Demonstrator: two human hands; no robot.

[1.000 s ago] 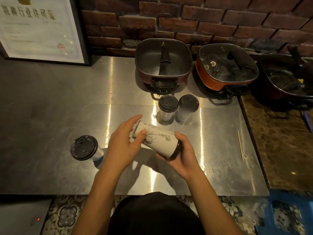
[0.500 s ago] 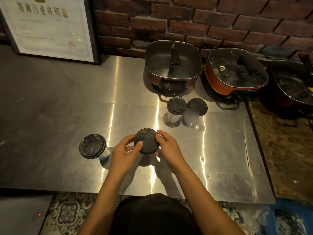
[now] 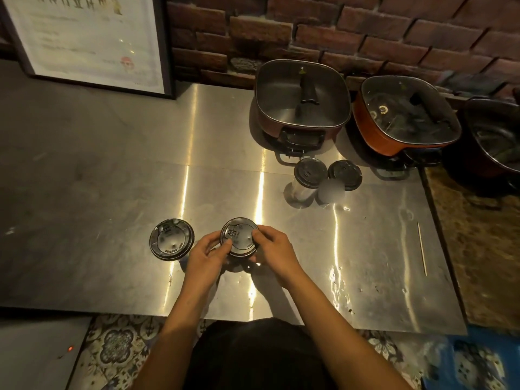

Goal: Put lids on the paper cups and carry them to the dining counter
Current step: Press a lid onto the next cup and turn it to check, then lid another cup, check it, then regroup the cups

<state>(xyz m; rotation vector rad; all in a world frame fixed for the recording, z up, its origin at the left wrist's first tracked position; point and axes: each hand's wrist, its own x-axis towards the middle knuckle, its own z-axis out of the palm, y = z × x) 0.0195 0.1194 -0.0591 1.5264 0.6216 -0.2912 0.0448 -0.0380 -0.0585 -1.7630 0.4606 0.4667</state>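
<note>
A paper cup with a black lid (image 3: 240, 237) stands upright on the steel counter (image 3: 112, 206) near its front edge. My left hand (image 3: 206, 256) grips it from the left, thumb on the lid's rim. From the right my right hand (image 3: 274, 250) holds it, fingertips on the lid's edge. The cup's body is hidden under the lid and my hands. A second lidded cup (image 3: 171, 239) stands just to the left, apart from my hands. Two more lidded cups, one (image 3: 309, 173) beside the other (image 3: 345, 175), stand together further back.
Three electric hotpots line the brick wall: a lidless one (image 3: 302, 98), a glass-lidded orange one (image 3: 405, 116) and a dark one (image 3: 495, 142) on the right. A framed certificate (image 3: 87, 40) leans at back left. A thin wooden stick (image 3: 421, 248) lies near the counter's right edge.
The cup lay tilted in my hands a second ago; it now stands upright on the counter, with both hands at its lid. The view has shifted a little.
</note>
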